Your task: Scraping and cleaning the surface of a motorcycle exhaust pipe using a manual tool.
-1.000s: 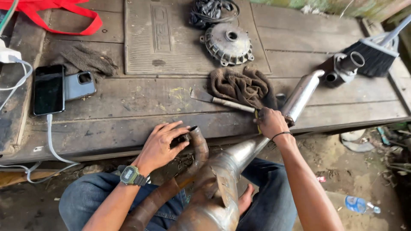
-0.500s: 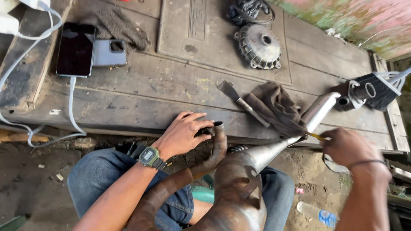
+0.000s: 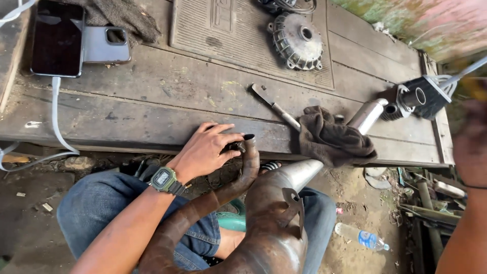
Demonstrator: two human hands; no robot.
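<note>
A rusty exhaust pipe (image 3: 269, 223) lies across my lap, its slim end reaching the edge of the wooden bench (image 3: 152, 106). My left hand (image 3: 208, 149), with a green watch on the wrist, grips the curved header's open mouth. A brown rag (image 3: 332, 139) is draped over the pipe's slim part, and the chrome tail (image 3: 368, 115) pokes out beyond it. My right hand (image 3: 472, 142) is raised at the right edge, blurred, away from the pipe. Whether it holds anything is unclear.
On the bench lie a flat metal tool (image 3: 276, 106), a ribbed drum hub (image 3: 298, 40), a rubber mat (image 3: 228, 30), two phones (image 3: 58, 38) with a white cable, and a black brush (image 3: 423, 96). A plastic bottle (image 3: 362, 237) lies on the dirt floor.
My right hand let go of the pipe near the rag and swung out and up to the right. My left hand stayed on the header mouth. The view shifted right.
</note>
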